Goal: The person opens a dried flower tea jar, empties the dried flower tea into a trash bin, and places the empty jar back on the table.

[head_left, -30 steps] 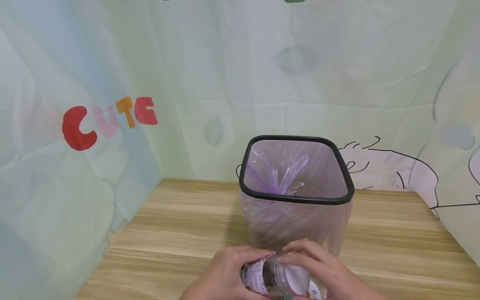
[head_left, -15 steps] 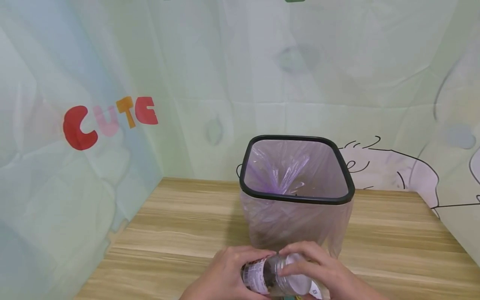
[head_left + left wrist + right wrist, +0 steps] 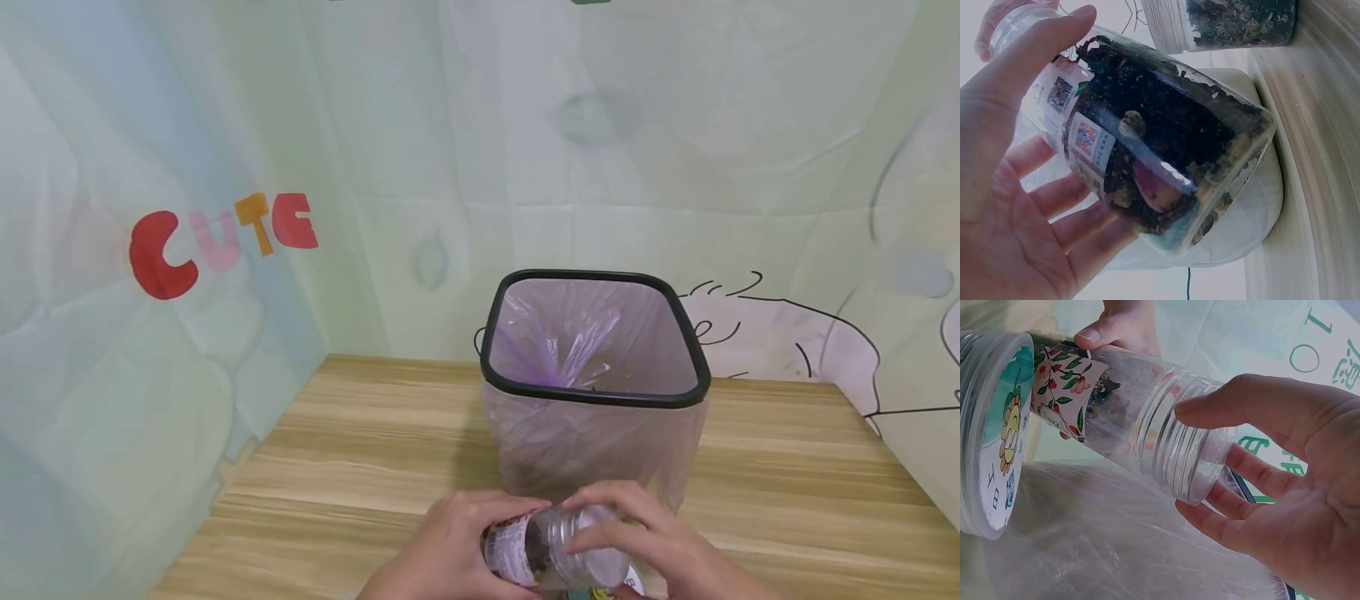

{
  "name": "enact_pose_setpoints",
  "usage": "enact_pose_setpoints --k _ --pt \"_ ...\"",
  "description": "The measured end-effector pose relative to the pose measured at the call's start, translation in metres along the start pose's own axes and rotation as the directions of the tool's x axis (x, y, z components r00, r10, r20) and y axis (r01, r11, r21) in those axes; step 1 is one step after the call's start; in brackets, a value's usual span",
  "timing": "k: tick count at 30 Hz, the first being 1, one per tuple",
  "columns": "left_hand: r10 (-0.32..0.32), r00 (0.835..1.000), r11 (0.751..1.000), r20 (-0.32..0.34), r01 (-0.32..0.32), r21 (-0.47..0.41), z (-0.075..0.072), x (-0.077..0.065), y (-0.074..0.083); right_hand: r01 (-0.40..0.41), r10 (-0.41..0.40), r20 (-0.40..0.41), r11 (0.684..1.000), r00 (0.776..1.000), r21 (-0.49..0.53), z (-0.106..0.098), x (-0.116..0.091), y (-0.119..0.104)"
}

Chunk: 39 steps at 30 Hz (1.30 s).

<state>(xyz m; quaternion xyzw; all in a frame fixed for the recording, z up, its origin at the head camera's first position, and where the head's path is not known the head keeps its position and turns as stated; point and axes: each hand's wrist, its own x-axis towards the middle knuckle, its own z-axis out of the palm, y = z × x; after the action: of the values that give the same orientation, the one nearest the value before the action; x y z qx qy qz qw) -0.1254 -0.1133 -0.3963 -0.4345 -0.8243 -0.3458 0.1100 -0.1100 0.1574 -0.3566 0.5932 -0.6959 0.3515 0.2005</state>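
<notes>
A clear plastic jar (image 3: 510,552) lies tilted between both hands, low in the head view. My left hand (image 3: 446,550) grips its body, thumb on one side and fingers round the other. Dark dried material, pinkish petal-like pieces and a printed label (image 3: 1091,140) show in the left wrist view. With thumb and fingers, my right hand (image 3: 660,542) pinches the clear lid (image 3: 1213,456) at the jar's ridged neck (image 3: 1169,434). Close by stands a second jar (image 3: 1241,25) with similar dark contents; its round top (image 3: 1007,437) bears a flower sticker.
Just beyond the hands, a bin with a black rim (image 3: 592,399) and a pale purple bag liner (image 3: 592,446) stands on the wood-grain table (image 3: 360,467). A printed cloth (image 3: 420,150) encloses the table at the back and sides.
My right fingers have shifted on the lid, and the lid end has edged slightly right, with more of the ridged neck showing. My left hand keeps its grip on the jar.
</notes>
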Motion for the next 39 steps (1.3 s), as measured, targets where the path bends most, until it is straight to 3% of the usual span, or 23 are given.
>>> enact_pose_setpoints --k 21,30,39 --pt "-0.032 0.999 0.999 -0.011 0.033 0.007 0.001 -0.001 0.0 -0.05 0.05 -0.014 0.998 0.999 -0.032 -0.005 -0.013 0.003" --pt "0.001 0.999 0.999 -0.033 0.0 0.04 0.002 -0.003 -0.001 -0.091 0.091 -0.015 0.993 0.996 -0.068 -0.007 -0.025 0.007" --pt "-0.007 0.999 0.999 -0.037 0.008 0.036 0.003 -0.003 -0.002 -0.22 0.224 0.016 0.968 0.975 -0.119 -0.014 -0.042 0.005"
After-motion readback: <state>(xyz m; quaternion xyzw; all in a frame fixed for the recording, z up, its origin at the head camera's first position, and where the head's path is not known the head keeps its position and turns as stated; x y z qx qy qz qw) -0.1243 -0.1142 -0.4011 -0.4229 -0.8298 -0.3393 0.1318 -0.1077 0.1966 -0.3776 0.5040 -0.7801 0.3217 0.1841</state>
